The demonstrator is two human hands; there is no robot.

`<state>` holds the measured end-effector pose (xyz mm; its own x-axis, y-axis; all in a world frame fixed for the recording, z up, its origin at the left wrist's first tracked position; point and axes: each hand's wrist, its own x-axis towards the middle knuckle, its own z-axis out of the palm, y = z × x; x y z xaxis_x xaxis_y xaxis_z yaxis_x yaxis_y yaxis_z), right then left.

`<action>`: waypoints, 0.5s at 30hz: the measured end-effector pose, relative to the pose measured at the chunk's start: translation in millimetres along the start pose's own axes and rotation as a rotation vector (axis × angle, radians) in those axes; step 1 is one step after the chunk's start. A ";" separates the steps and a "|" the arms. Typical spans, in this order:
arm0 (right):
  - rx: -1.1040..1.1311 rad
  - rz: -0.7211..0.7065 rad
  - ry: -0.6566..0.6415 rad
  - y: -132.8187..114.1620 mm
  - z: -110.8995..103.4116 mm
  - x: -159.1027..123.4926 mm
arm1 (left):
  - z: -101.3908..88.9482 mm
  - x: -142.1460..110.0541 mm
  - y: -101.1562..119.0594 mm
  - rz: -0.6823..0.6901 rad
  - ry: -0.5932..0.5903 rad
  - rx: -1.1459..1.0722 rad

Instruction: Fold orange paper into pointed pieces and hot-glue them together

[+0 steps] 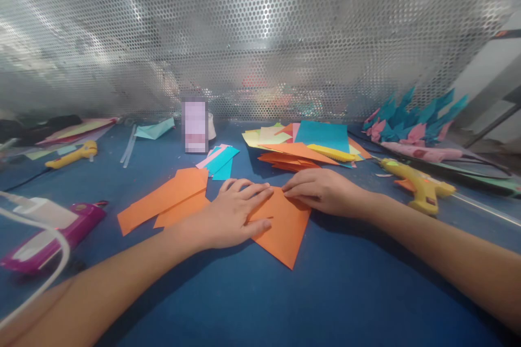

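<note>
A folded sheet of orange paper (287,227) lies on the blue tabletop in front of me, one corner toward me. My left hand (238,211) rests flat over its left part, fingers spread and thumb apart. At the far right edge of the same sheet is my right hand (313,190), its fingers bent together and pressed on the paper; its thumb is mostly hidden. Left of my left hand, more folded orange paper (179,192) lies partly beneath my forearm.
Behind my hands are blue and pink paper strips (222,160), an orange paper stack (288,160) and a yellow cutter (331,153). A phone (195,124) stands upright. Yellow glue gun (425,184) is at right; a magenta device (52,238) with white cable is at left.
</note>
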<state>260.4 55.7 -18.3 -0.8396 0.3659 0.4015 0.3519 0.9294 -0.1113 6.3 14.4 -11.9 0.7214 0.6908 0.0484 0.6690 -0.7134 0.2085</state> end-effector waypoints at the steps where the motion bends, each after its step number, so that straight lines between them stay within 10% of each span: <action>1: 0.002 0.000 -0.012 -0.9 -1.1 0.6 | 0.2 0.4 0.0 0.002 0.006 0.009; 15: 0.075 0.082 -0.104 -9.1 -17.9 5.6 | -2.2 2.2 2.5 0.017 0.033 0.031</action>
<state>259.8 48.4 1.2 -0.8492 0.4397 0.2925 0.3919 0.8959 -0.2090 9.2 14.4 -9.1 0.7266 0.6819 0.0842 0.6625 -0.7278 0.1773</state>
